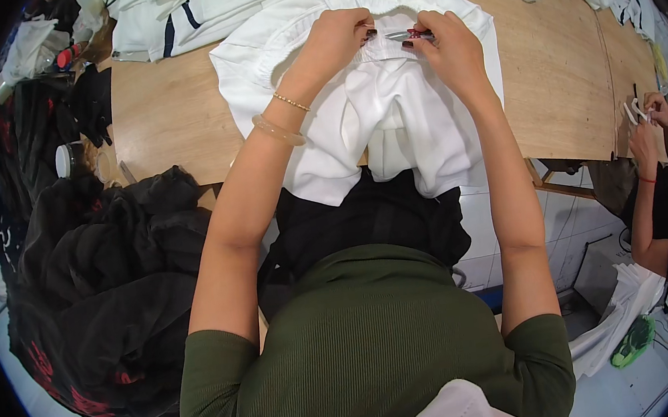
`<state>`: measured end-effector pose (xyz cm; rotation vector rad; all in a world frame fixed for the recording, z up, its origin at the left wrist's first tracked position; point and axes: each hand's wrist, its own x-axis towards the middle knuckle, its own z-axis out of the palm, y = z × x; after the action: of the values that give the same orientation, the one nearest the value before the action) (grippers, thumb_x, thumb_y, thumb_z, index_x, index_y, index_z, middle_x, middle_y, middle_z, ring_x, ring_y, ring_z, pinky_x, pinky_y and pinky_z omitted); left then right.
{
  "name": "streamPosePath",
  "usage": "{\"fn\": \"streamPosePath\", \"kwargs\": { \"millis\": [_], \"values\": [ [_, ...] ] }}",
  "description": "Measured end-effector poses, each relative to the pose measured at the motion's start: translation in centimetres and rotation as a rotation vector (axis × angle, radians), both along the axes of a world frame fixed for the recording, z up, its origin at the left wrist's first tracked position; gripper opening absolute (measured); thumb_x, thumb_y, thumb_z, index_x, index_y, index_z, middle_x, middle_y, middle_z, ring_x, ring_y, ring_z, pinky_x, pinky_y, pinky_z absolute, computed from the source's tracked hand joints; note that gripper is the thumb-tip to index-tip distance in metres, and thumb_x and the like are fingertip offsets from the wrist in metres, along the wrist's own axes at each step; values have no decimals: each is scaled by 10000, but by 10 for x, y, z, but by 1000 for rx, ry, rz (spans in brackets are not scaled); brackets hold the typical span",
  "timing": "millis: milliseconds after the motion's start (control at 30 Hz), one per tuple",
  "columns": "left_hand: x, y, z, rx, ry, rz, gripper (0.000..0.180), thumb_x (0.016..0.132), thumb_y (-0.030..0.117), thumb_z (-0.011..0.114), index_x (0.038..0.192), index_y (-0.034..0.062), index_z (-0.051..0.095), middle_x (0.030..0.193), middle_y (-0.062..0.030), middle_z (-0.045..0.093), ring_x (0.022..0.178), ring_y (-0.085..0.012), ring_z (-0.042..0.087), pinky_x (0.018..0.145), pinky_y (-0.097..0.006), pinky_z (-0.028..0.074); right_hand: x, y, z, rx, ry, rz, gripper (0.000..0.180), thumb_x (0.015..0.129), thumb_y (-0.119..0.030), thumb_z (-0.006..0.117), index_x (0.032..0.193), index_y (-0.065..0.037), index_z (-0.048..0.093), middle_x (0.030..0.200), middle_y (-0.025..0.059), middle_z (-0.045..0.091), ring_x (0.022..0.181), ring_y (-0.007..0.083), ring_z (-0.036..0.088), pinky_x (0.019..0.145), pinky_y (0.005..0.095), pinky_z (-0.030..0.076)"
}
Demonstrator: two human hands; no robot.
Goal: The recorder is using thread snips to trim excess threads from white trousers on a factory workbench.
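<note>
A person in a green ribbed top leans over a wooden tabletop [555,83], both bare forearms reaching forward onto a white garment [389,115] spread in front of them, its lower part hanging over the near edge. The left hand [337,35] rests on the garment near its upper hem, fingers curled down and pinching the white fabric in a narrow grip; two bracelets sit on that wrist. The right hand [447,45] is just beside it, its grip closed around small red-handled snips [410,35], whose metal tips point toward the left hand. A stack of folded white clothes with dark stripes [194,9] lies beyond the garment at the far edge. A heap of black clothing [109,294] sits to the person's left. At the right edge, another person's hands [651,118] handle a small white piece
</note>
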<state>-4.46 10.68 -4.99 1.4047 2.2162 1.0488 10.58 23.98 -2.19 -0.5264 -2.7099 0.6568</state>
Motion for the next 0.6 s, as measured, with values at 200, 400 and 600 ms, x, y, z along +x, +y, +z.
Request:
{"fn": "streamPosePath", "kwargs": {
  "millis": [200, 400, 600],
  "values": [
    [0, 2, -3, 11, -50, 42, 109, 845, 74, 532, 879, 37, 628, 715, -117, 650, 668, -310, 618, 647, -389, 496, -5, -3, -5, -22, 26, -1, 136, 772, -142, 661, 858, -63, 592, 835, 24, 628, 823, 223, 554, 684, 358, 465],
    [0, -1, -2, -1, -34, 29, 124, 875, 40, 503, 951, 15, 597, 696, -108, 617, 597, -203, 556, 621, -318, 468, -10, -10, 2, 43, -18, 18, 145, 767, -147, 676, 855, -71, 589, 826, 19, 627, 814, 225, 553, 671, 368, 471],
    [3, 0, 3, -31, -25, 48, 142, 873, 82, 499, 951, 53, 615, 735, -106, 642, 652, -263, 590, 641, -365, 483, -13, -11, 0, 157, 6, 57, 159, 750, -143, 697, 851, -84, 588, 818, 10, 624, 797, 224, 551, 664, 360, 480]
  ]
}}
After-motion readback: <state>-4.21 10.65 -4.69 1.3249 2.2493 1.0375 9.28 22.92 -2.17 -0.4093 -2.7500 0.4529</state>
